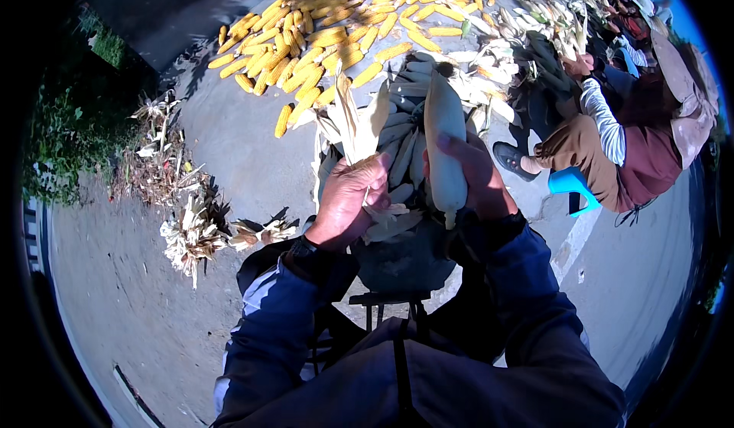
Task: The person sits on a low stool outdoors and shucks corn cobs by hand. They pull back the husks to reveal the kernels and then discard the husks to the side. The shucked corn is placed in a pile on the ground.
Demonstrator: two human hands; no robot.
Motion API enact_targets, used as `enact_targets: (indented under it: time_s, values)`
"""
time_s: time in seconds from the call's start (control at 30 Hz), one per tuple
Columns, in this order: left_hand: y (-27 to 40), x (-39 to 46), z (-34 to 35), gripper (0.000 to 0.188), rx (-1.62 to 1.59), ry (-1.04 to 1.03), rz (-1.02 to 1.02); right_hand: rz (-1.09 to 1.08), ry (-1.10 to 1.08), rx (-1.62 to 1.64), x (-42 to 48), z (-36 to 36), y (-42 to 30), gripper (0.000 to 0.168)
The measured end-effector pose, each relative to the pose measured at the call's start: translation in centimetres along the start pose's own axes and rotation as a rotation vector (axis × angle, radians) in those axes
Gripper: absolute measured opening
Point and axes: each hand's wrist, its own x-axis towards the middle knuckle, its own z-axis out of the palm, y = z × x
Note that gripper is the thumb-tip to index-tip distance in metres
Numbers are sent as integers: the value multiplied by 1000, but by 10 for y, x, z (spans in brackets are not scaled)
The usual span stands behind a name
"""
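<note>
Dry, pale corn husks (360, 119) stick up out of my left hand (351, 194), whose fingers are closed around their base. An ear of corn still in its husk (445, 144) is in my right hand (479, 174). It stands nearly upright, with the stalk end down and the dark silk at the top, and my thumb lies across its side. Between and beyond my hands lie several more unhusked ears (406, 147), heaped close in front of me. Loose husk pieces (395, 224) lie below my left hand.
Bare yellow cobs (321, 43) spread over the pavement ahead. Discarded husks (195, 236) lie to the left, near green plants (63, 135). On the right a person (625, 141) sits on a blue plastic stool (573, 190) holding husks, with more people beyond. Husks (493, 72) are strewn between us.
</note>
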Motion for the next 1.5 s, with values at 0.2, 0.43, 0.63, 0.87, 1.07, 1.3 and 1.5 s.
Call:
enact_targets:
  time_s: [0.2, 0.43, 0.63, 0.87, 1.07, 1.3, 1.5]
  values:
    - [2, 14, -5, 11, -99, 75, 64, 117, -193, 134, 7, 2, 14, 51]
    - [10, 20, -10, 11, -195, 138, 51, 191, -319, 190, -2, 14, 17, 53]
    - [13, 31, -19, 17, -207, 108, 95, 247, -345, 142, -7, 25, 13, 53]
    - [18, 32, -17, 17, -209, -6, 139, 301, -435, 97, -2, 26, 19, 55]
    - [22, 27, -17, 15, -287, 54, 204, 319, -410, 125, -7, 31, 20, 52]
    - [17, 30, -23, 14, -263, 59, 209, 318, -422, 177, -8, 29, 19, 55]
    - [17, 32, -24, 12, -237, 78, 212, 280, -403, 166, -9, 33, 16, 61]
